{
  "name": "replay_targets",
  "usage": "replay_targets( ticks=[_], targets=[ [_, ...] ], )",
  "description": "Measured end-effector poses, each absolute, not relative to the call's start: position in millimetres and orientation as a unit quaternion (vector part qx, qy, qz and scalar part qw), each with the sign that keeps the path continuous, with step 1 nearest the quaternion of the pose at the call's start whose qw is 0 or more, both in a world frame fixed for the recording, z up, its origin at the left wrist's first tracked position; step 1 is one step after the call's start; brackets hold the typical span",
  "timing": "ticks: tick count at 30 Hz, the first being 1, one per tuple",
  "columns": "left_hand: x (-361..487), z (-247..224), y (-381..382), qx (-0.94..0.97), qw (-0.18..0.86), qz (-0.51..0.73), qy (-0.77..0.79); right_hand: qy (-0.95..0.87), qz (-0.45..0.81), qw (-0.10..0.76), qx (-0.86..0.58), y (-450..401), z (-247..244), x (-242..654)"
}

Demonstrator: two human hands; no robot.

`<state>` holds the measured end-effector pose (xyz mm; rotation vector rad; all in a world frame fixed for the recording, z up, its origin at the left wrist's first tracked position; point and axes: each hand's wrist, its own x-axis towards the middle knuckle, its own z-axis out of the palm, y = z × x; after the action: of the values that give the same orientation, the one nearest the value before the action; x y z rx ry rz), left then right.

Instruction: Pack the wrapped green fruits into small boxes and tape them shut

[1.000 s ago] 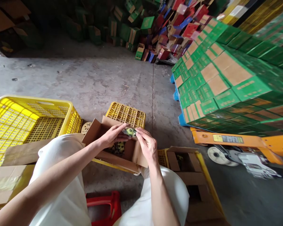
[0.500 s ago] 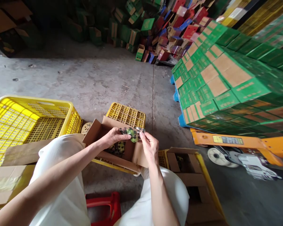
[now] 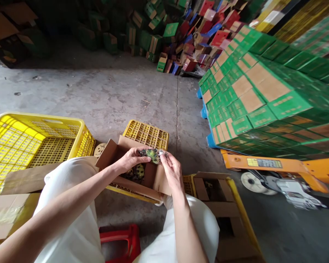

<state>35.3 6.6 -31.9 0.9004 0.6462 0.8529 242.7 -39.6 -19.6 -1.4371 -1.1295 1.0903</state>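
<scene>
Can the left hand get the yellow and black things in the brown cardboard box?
Probably yes: the left hand appears above the box, its top open over the things. But it and the right hand hold a shiny green and black packet, so it may need freeing first.

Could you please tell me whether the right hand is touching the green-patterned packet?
Touching. The head view shows the right hand pinching one end of the green-patterned packet, with no gap between them.
</scene>
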Motion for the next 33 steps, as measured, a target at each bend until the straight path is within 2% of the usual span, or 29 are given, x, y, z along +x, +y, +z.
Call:
replay_targets(
  ticks=[5,10,15,22,27,33],
  targets=[
    [34.4,-30.7,6.3,0.408,0.756,0.405,0.313,-0.462,0.457,0.462,-0.604,-40.6,-21.2,244.2],
    [36.5,-29.5,4.8,0.367,0.758,0.409,0.352,-0.505,0.483,0.468,-0.541,-44.7,-19.5,238.8],
    [37.1,-30.0,4.2,0.332,0.770,0.403,0.366,-0.575,0.438,0.451,-0.524,-47.4,-16.0,236.5],
    [36.0,-38.7,6.7,0.300,0.779,0.382,0.397,-0.579,0.420,0.438,-0.544,-45.2,-15.4,238.9],
    [35.6,-33.4,6.1,0.278,0.807,0.384,0.353,-0.583,0.399,0.450,-0.546,-44.3,-17.8,240.5],
    [36.1,-30.8,5.2,0.324,0.774,0.420,0.344,-0.578,0.402,0.463,-0.538,-44.7,-21.7,239.3]
  ],
)
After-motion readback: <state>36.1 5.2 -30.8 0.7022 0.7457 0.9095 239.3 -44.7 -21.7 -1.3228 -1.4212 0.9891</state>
